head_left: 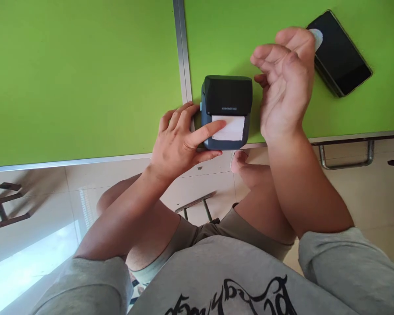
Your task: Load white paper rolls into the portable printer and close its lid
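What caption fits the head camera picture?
Left hand touches white paper on a dark printer; right hand beside it.

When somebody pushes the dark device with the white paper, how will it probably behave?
The dark device would probably slide rather than roll, given its squarish outline. Pushed toward the person, it might tip off the green table, since it sits at the front edge. The white paper looks thin, so may bend easily.

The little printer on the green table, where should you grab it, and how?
Probably by the left and right sides of the printer, one hand from each: the left hand is at one side, the open right hand near the other. Its boxy shape suits that, and gripping there avoids the white paper at the front.
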A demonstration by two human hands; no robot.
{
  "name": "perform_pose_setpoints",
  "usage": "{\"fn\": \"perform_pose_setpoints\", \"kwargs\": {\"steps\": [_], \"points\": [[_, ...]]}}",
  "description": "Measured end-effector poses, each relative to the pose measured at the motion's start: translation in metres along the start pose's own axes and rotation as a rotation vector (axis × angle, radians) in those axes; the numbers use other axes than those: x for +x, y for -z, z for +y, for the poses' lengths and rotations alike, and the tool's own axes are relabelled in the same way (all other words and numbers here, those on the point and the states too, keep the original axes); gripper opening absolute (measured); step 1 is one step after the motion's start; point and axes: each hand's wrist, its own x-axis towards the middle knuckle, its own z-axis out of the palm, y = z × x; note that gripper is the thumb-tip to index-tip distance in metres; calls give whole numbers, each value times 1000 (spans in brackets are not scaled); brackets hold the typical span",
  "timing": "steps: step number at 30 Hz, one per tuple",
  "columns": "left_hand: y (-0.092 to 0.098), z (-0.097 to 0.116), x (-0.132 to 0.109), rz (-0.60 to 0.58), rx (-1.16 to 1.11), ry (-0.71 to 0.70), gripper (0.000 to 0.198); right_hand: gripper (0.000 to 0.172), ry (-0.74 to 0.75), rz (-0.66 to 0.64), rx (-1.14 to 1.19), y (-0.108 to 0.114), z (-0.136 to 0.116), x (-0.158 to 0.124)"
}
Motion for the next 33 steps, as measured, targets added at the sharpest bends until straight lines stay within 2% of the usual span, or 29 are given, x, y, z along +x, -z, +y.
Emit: {"fn": "perform_pose_setpoints", "kwargs": {"steps": [3, 4, 8, 11, 15, 21, 26, 33], "points": [[1, 0, 0, 2, -1, -7, 74, 30, 149, 11, 135, -1, 8, -1], [1, 0, 0, -1, 1, -7, 74, 30, 165, -28, 135, -1, 10, -2], [0, -1, 0, -5, -3, 8, 77, 36, 129, -236, -20, 4, 6, -7], [-2, 0, 1, 16, -21, 26, 85, 31, 87, -331, -116, 10, -2, -9], [-1, 3, 3, 38, -33, 57, 101, 29, 104, -354, -91, 12, -5, -5], [1, 6, 3, 40, -35, 85, 99, 28, 51, -405, -147, 11, -12, -2], [-3, 4, 5, 52, -17, 91, 104, 22, 31, -472, -242, 14, -25, -3], [-5, 4, 7, 95, 0, 101, 106, 23, 124, -484, -314, 9, -19, -8]]}}
